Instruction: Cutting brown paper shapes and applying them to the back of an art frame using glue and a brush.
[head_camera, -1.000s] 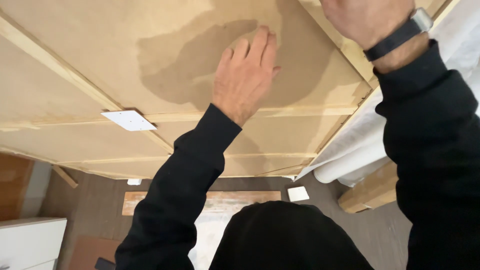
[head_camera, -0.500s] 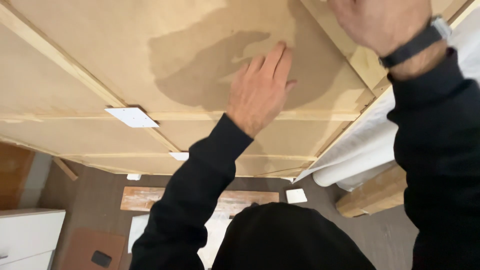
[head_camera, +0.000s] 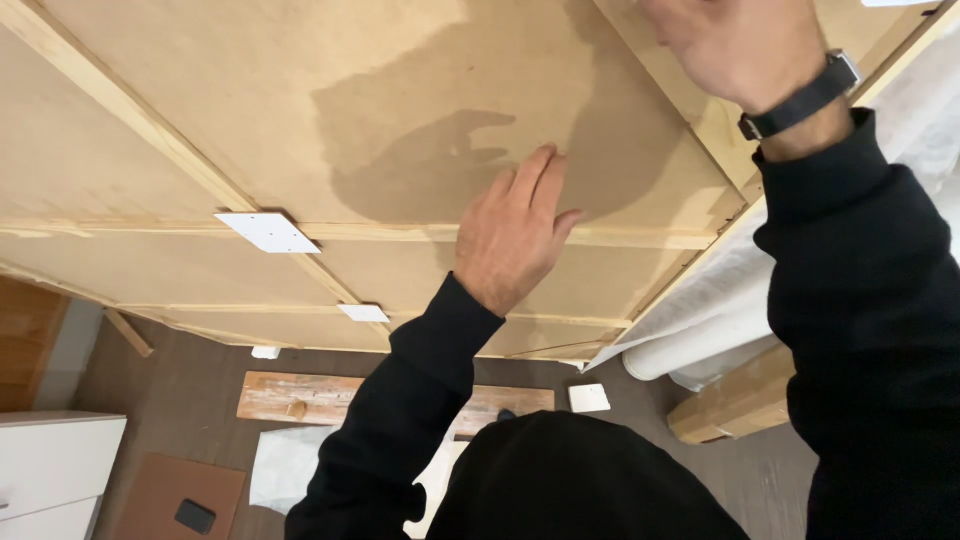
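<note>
I saw left hand (head_camera: 515, 240) flat, fingers spread, pressed on damp patch (head_camera: 440, 130) of fibreboard panel (head_camera: 250, 110). Right hand (head_camera: 740, 45) open near wooden batten (head_camera: 700, 110), apparently empty. Wiping or smoothing step, I judged; next needs steady palm pressure.

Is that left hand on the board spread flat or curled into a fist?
Spread flat. The left hand lies palm down on the tan board, fingers straight and close together, with its shadow just beyond them.
</note>
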